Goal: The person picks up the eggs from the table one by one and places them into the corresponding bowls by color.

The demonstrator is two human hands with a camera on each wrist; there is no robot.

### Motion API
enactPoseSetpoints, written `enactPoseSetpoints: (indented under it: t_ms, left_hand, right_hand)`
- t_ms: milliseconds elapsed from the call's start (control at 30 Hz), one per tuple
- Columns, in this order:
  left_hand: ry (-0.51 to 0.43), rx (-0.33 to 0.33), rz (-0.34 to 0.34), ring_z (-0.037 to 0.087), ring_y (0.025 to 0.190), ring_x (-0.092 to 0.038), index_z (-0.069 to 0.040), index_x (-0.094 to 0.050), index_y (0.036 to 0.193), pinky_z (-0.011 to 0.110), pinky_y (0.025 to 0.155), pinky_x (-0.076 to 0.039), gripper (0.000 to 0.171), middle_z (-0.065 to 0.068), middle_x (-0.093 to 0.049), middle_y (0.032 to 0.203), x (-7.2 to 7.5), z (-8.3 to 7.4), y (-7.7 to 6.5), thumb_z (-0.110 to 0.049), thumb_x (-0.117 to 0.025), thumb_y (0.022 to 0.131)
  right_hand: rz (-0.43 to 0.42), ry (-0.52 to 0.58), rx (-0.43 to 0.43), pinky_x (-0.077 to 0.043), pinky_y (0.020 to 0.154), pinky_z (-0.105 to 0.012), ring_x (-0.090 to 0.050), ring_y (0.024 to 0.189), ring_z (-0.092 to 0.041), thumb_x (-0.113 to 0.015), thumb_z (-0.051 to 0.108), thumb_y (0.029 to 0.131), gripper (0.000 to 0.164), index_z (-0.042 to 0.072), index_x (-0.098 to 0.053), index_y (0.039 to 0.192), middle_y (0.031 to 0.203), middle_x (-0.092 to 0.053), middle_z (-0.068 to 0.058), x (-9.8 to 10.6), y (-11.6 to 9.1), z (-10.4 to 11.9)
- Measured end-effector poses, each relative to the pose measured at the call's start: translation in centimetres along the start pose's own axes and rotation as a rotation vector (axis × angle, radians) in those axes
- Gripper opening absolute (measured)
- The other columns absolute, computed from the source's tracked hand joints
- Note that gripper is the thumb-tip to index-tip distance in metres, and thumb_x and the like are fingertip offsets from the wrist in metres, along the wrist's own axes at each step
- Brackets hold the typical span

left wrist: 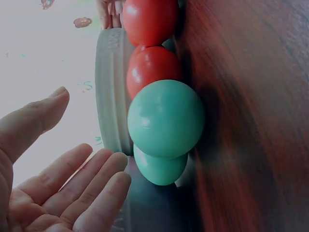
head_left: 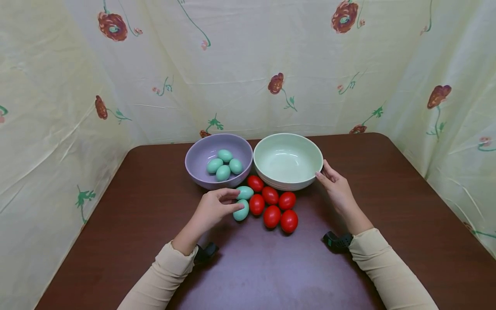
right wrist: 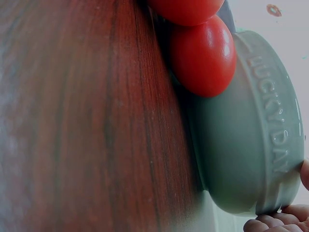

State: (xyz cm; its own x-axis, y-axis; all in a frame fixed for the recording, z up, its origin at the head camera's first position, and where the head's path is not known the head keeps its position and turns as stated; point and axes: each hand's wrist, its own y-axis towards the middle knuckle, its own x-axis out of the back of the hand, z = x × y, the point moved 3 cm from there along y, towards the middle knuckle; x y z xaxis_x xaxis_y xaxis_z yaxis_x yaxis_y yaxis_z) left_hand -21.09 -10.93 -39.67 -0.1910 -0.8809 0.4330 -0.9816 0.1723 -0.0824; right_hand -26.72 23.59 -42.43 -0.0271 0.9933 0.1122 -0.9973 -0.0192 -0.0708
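My left hand hovers over two light-green eggs on the table, thumb and fingers spread apart. In the head view its fingertips overlap the upper egg and the lower egg. The left wrist view shows a gap between the fingers and the nearest green egg. At the right, my right hand touches the outside of a pale green bowl near its rim. Several red eggs lie in a cluster before this bowl. A purple bowl holds several light-green eggs.
Both bowls stand side by side near the back edge of a dark brown table. A flower-printed curtain hangs behind and around it. Raised lettering runs along the green bowl's side. Dark wrist cameras sit at the cuffs.
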Motion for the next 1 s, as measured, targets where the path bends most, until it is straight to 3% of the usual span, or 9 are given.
enactPoseSetpoints:
  t_ms: [1000]
  left_hand:
    - [0.043,0.012,0.002,0.027,0.112,-0.069,-0.004,-0.07,0.12,0.037,0.092,-0.057,0.045,0.011,-0.072,0.12,-0.37,0.93,0.48,-0.018,-0.084,0.079]
  right_hand:
    - [-0.01,0.027,0.021,-0.025,0.118,-0.032,-0.015,0.153,-0.021,-0.054,0.024,0.103,0.068,0.01,-0.016,0.157,0.166,-0.01,-0.005,-0.07,0.13,-0.07]
